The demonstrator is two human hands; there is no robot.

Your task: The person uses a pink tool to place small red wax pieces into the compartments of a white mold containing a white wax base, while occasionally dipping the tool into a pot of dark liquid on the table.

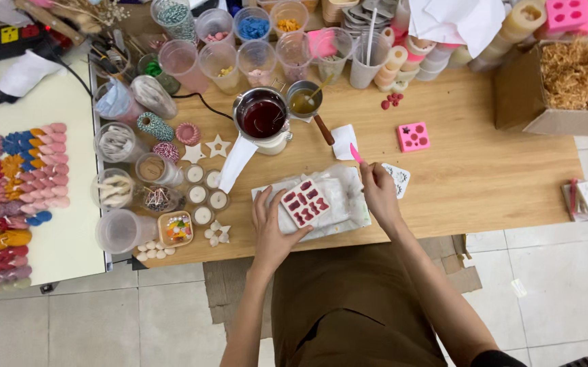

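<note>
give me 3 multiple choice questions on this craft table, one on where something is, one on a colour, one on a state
1. Where is the pink mould relative to the metal pot?
A. to its right on the table
B. inside it
C. on the floor

2. What colour is the liquid in the metal pot?
A. blue
B. dark red
C. white

3. How does the left hand stand to the white mould?
A. far from it
B. lifting it high
C. touching its edge on the table

Answers: 1 A, it lies on bare wood right of the pot; 2 B, the surface looks dark red; 3 C, the fingers meet the mould, while the right hand holds a pink tool.
</note>
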